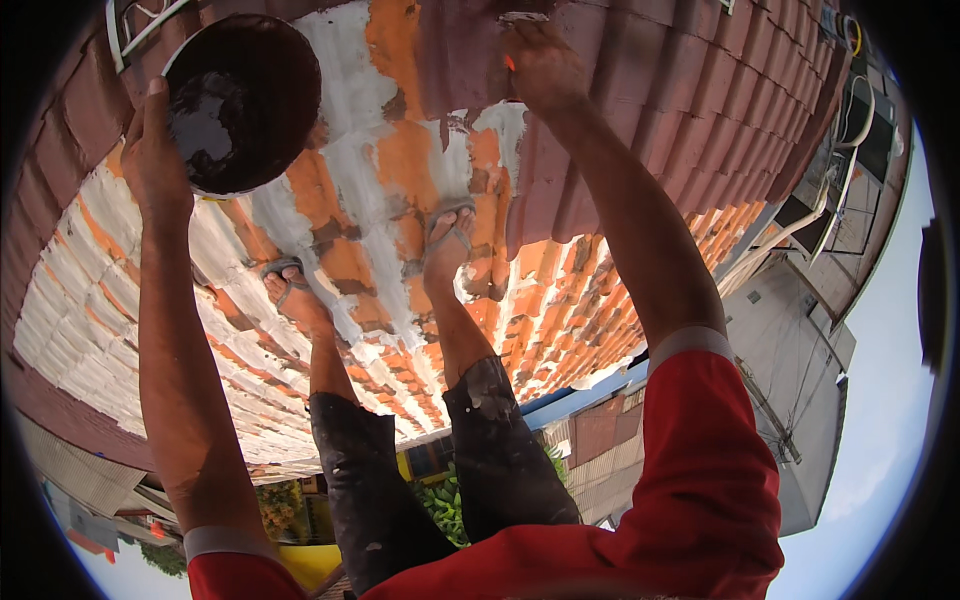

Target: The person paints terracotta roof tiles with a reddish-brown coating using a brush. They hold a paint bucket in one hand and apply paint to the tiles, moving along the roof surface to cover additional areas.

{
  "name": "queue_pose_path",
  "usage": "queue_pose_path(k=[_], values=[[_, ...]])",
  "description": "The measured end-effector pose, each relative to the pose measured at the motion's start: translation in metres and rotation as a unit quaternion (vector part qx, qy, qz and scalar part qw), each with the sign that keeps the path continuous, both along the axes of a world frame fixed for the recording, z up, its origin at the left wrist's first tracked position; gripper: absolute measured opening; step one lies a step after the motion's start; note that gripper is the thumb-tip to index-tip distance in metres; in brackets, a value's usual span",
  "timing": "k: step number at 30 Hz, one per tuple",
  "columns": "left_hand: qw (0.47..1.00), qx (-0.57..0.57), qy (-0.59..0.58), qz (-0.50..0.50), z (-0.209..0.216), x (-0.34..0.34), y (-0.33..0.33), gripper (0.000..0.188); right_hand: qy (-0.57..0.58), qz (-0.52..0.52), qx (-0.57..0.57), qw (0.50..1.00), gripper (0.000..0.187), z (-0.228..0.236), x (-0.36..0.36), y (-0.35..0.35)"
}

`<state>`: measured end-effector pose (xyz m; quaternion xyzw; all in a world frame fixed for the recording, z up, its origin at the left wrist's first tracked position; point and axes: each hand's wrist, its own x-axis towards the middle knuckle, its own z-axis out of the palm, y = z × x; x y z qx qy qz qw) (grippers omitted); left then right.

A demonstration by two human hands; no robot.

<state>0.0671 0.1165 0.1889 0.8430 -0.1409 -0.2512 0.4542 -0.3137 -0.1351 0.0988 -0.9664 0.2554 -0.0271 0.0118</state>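
At the upper left, my left hand (157, 160) grips the rim of a round bucket (290, 110). Dark, glossy brownish-red paint (205, 125) lies inside it and coats its inner wall. My right hand (545, 70) is closed around a paintbrush (522, 17), largely hidden by the fingers; a bit of orange shows between them. That hand is low over roof tiles (460, 65) coated in maroon, at the top middle. Below and left of it, bare orange tiles with whitish-grey streaks (355, 110) border the maroon coat along a ragged edge.
My sandalled feet (290, 285) stand on the sloping streaked tiles. Maroon tile rows (740, 90) stretch to the right. Pale metal bars (855, 140) rise beyond the right roof edge, with neighbouring buildings (790, 350) past them. Green plants (440, 500) show below the lower edge.
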Motion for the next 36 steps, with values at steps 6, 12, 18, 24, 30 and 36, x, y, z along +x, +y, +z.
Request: queue_pose_path(k=[6, 12, 18, 24, 30, 36], values=[[1.0, -0.012, 0.011, -0.005, -0.002, 0.003, 0.004, 0.063, 0.115, -0.041, -0.037, 0.992, 0.012, -0.003, 0.019, 0.016], [0.999, -0.007, -0.025, -0.026, -0.005, 0.009, 0.008, 0.059, 0.102, -0.034, -0.038, 0.993, 0.014, -0.005, 0.029, 0.015], [0.999, -0.017, -0.017, -0.029, -0.008, 0.012, 0.011, 0.061, 0.163, -0.024, -0.042, 0.985, 0.015, -0.003, 0.045, 0.023], [0.998, 0.0, -0.038, -0.05, -0.01, 0.019, 0.011, 0.062, 0.166, -0.031, -0.06, 0.984, 0.017, -0.013, 0.049, 0.018], [0.995, 0.002, -0.067, -0.076, -0.017, 0.026, 0.022, 0.057, 0.233, -0.029, -0.067, 0.97, 0.02, -0.028, 0.064, 0.013], [0.952, 0.015, -0.234, -0.196, -0.032, 0.037, 0.034, 0.037, 0.189, -0.002, -0.023, 0.982, 0.024, -0.022, 0.046, 0.006]])
